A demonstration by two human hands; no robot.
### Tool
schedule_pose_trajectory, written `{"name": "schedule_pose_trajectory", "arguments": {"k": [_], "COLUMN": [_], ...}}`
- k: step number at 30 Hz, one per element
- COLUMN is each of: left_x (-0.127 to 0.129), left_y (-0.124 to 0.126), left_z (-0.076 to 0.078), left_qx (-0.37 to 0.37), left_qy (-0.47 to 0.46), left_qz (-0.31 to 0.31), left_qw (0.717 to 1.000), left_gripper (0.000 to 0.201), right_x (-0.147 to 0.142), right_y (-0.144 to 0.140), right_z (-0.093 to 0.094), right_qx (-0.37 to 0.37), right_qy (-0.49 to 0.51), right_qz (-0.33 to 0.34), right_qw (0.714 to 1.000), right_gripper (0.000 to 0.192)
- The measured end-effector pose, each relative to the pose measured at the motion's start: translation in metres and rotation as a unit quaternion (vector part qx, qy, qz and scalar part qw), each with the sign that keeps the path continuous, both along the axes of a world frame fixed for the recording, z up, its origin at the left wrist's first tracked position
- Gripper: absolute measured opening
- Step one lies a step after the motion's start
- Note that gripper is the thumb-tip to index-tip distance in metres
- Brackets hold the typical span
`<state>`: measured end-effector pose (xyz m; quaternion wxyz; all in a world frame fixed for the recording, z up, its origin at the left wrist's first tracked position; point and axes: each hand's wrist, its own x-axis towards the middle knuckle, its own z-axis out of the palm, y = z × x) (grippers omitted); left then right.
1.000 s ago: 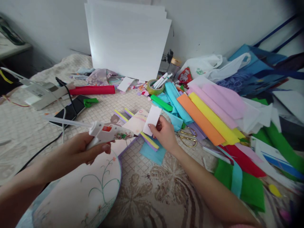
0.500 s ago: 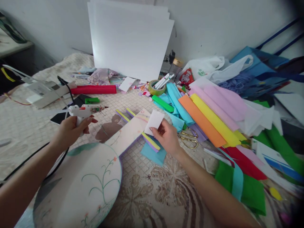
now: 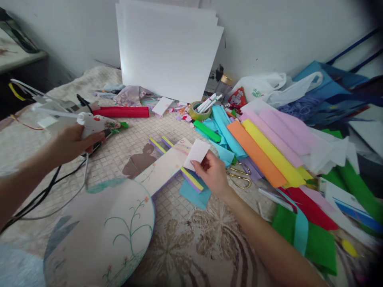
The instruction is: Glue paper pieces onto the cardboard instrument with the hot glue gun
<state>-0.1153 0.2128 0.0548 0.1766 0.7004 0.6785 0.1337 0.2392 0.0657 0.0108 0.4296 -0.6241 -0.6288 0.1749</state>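
Observation:
My left hand (image 3: 79, 139) is closed round the handle of a white hot glue gun (image 3: 97, 122), whose nozzle points to the right. A glue stick and a cable run from the gun. In my right hand (image 3: 213, 172) a small white card (image 3: 196, 154) is pinched between thumb and fingers, above the neck of a cardboard instrument shape (image 3: 130, 235). That shape has a round painted body with green stems and orange flowers. Yellow and purple strips (image 3: 191, 178) stick out from both sides of its neck. A blue paper piece (image 3: 194, 195) lies below the right strip.
White boards (image 3: 167, 52) lean on the wall. Folded crepe paper (image 3: 257, 155) in several colours fills the right side, beside gold-handled scissors (image 3: 241, 175). Markers (image 3: 209, 103) stand in a tape roll (image 3: 199, 113). A red paper roll (image 3: 124, 112) lies at the back left. Cables (image 3: 50, 187) cross the left.
My left hand has moved left and slightly up with the glue gun, away from the instrument shape. The right hand still holds the card in about the same place.

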Motion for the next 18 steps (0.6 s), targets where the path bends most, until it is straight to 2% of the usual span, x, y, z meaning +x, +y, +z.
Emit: {"name": "schedule_pose_trajectory", "arguments": {"k": [3,6,10,14,18], "left_x": [0.001,0.007,0.018,0.028,0.033], "left_y": [0.011,0.015,0.012,0.005,0.001], "left_z": [0.005,0.002,-0.01,-0.023,-0.03], "left_qx": [-0.021,-0.017,0.02,0.017,0.025], "left_qy": [0.088,0.107,0.05,-0.008,-0.026], "left_qz": [0.003,-0.013,-0.048,-0.058,-0.05], "left_qw": [0.996,0.994,0.997,0.998,0.998], "left_gripper": [0.034,0.036,0.033,0.038,0.048], "right_x": [-0.001,-0.001,0.002,0.006,0.009], "right_y": [-0.001,-0.002,-0.006,-0.011,-0.018], "right_z": [0.0,-0.001,-0.002,-0.002,-0.006], "right_qx": [0.009,0.04,0.11,0.126,0.143], "right_qy": [-0.014,-0.065,-0.145,-0.164,-0.177], "right_qz": [0.018,0.034,0.073,0.112,0.155], "right_qw": [1.0,0.996,0.981,0.972,0.961], "right_gripper": [0.013,0.013,0.009,0.001,0.013]}}
